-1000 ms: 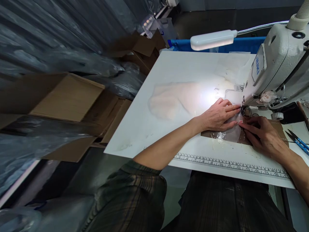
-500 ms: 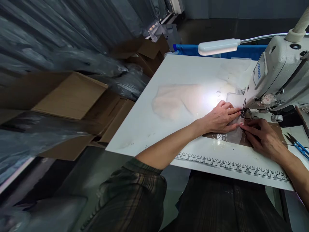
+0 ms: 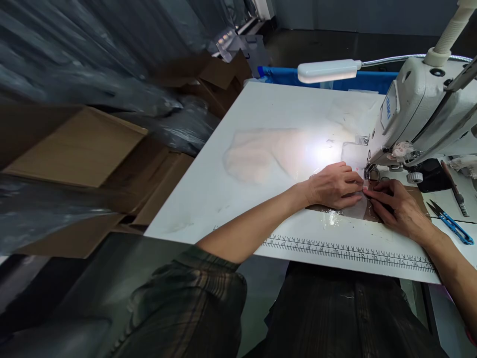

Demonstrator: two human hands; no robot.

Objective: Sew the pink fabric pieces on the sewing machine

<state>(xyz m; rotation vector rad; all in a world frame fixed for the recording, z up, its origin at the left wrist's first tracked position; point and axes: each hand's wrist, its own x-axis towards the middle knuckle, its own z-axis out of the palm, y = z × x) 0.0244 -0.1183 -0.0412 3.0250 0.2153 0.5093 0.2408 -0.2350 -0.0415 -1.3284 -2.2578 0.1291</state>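
My left hand (image 3: pixel 334 186) is closed beside the needle area of a white sewing machine (image 3: pixel 404 107), its bent fingers pressed together on a thin, sheer white fabric (image 3: pixel 358 210). My right hand (image 3: pixel 399 205) pinches the edge of the same fabric, index finger stretched toward the left fingertips. The presser foot (image 3: pixel 368 171) comes down just beyond both hands. Under the fabric a brown, shiny strip (image 3: pixel 372 214) shows on the table. The fingertips partly hide the gripped edge.
A white sewing table (image 3: pixel 208 199) carries a printed ruler (image 3: pixel 335 250) along its front edge. Blue thread snips (image 3: pixel 450 222) lie right of my right hand. A white lamp (image 3: pixel 328 70) shines from above. Open cardboard boxes (image 3: pixel 80 144) stand left of the table.
The fingers of my left hand have drawn back slightly from the presser foot and bent more. The whole view has shifted a little, showing more of the right side.
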